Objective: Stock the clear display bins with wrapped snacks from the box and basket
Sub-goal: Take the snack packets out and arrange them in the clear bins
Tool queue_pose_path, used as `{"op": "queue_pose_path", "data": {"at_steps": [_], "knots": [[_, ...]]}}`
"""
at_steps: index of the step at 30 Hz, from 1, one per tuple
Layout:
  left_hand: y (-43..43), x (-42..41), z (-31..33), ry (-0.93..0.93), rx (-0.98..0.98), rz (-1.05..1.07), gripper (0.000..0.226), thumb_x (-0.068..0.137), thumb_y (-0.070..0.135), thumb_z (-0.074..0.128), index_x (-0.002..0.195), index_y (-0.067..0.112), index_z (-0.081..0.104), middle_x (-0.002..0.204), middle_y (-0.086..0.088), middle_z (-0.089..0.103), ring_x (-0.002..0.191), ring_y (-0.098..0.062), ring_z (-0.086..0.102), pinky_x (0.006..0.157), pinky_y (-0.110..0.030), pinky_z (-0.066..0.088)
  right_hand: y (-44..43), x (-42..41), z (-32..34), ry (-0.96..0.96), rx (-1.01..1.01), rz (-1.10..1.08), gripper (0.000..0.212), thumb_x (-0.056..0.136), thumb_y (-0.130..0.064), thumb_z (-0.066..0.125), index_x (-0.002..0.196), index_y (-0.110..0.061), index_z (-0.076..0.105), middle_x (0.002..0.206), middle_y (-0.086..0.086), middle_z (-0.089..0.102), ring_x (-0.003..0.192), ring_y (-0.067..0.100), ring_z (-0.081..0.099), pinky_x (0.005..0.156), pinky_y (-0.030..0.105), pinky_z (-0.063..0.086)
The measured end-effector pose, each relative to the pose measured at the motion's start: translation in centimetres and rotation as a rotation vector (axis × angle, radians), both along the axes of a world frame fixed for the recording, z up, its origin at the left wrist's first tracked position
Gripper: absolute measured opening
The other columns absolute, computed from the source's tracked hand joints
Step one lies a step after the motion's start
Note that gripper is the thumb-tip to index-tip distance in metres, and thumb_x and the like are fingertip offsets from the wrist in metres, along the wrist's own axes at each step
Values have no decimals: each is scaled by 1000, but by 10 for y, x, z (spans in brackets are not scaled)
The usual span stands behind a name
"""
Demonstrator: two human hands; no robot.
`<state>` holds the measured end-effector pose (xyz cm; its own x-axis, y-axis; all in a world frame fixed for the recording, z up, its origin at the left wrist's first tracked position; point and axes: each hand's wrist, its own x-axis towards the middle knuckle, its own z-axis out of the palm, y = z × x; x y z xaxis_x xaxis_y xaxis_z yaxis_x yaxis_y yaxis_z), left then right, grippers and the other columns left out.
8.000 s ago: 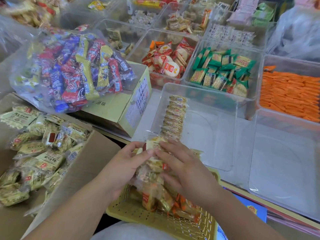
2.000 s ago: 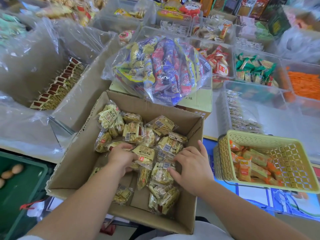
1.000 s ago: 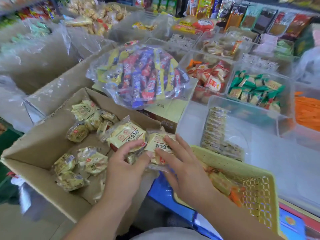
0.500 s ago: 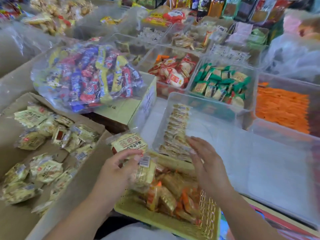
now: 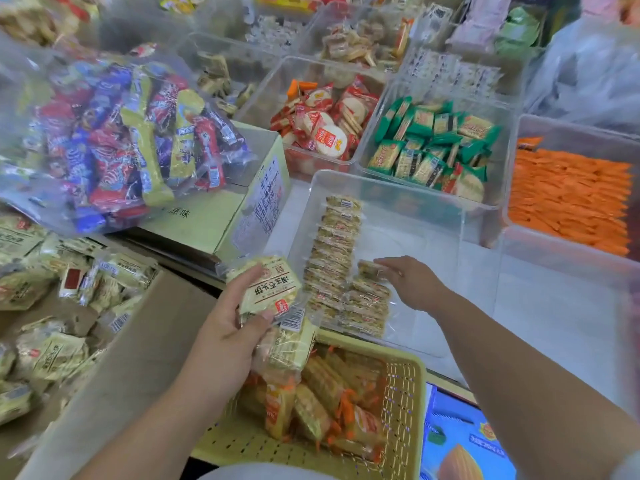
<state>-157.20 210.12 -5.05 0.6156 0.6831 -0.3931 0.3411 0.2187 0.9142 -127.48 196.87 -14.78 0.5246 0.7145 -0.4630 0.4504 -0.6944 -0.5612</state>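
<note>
Two hands, split roles. Nearest: yellow basket (image 5: 408,372) against the body, holding orange-trimmed snacks (image 5: 322,400); my read is it's parked there as a second supply within reach. Left hand (image 5: 228,327) sits over the basket's left side, thumb and fingers curled round a stack of pale packets (image 5: 268,291), probably so the other hand can feed them one at a time. Cardboard box (image 5: 145,334) on the left holds more loose packets (image 5: 52,355) of the same kind. Right hand (image 5: 412,282) reaches into the clear bin (image 5: 398,194) just past the basket, fingertips pinching a single packet (image 5: 371,270) at the far end of a short second row (image 5: 367,306). That row sits tight against a long first row (image 5: 337,244) near the bin's left wall. Packets stand on edge and overlap, likely for dense packing. Much of the bin floor is bare, so filling looks early. Bin rests on a white surface (image 5: 481,265). Left of it is a pale-green carton (image 5: 207,220) with a clear bag of mixed bars (image 5: 121,133) on top. Beyond are bins of red-wrapped crackers (image 5: 322,133), green-wrapped biscuits (image 5: 433,147) and orange packets (image 5: 571,195). Farther bins are blurred. Looks like a shop display.
</note>
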Motion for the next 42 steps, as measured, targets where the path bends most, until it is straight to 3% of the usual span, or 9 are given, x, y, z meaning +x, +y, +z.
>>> {"op": "queue_pose_path", "data": {"at_steps": [3,6,10,14,19,22,35,39,42], "knots": [[1,-1,-6,-64,-116,82,80,101,9,61,133,79,39,147,23,54,111,-18,71,60,-40,64,10,1,-8,60,-38,37,36,108,-29,43,141,-27,58,136,11,63,119,33,59,96,35,43],[2,-5,-13,-71,-113,141,98,91,19,73,134,87,16,146,40,46,128,-13,62,66,-36,64,14,1,-12,61,-70,90,36,108,-27,43,141,-26,58,145,7,56,128,29,53,97,30,38],[5,-8,-20,-63,-201,182,101,75,28,80,133,86,19,137,19,65,113,-17,73,66,-48,64,16,4,-12,50,-125,169,38,109,-22,40,143,-26,56,141,6,59,115,26,57,85,26,37],[5,-6,-16,-94,-264,172,93,79,22,77,150,61,32,129,1,73,102,-28,76,58,-56,62,15,1,-13,25,-149,212,40,109,-18,38,145,-25,53,128,11,65,106,31,61,87,37,47],[3,-3,-15,-91,-263,179,84,95,10,68,158,47,26,119,5,77,102,-22,77,65,-34,63,9,-4,-12,-8,-163,241,45,109,-19,36,153,-27,41,149,7,51,128,29,51,103,36,41],[2,-2,-12,-88,-298,168,80,96,10,67,158,43,28,120,1,77,105,-25,76,69,-37,63,4,-5,-7,-38,-138,205,51,108,-25,41,157,-32,32,160,3,38,143,27,38,116,39,32],[9,18,8,-56,-355,179,66,97,7,66,155,26,41,115,-6,78,96,-31,78,60,-37,62,-8,-42,65,-87,205,110,61,99,-36,59,155,-35,34,159,-6,38,144,16,37,114,32,33],[8,29,11,-8,-361,67,62,98,12,67,152,28,44,114,-4,79,99,-29,77,66,-37,63,-14,-80,99,7,419,333,89,80,-42,64,153,-56,17,166,-22,11,152,3,13,118,30,25],[8,37,13,40,-332,-47,50,95,17,72,140,30,55,111,-7,79,98,-30,78,69,-38,62,-14,-99,99,-159,406,443,93,80,-18,69,154,-51,24,168,-15,10,155,15,9,121,36,20]]}}
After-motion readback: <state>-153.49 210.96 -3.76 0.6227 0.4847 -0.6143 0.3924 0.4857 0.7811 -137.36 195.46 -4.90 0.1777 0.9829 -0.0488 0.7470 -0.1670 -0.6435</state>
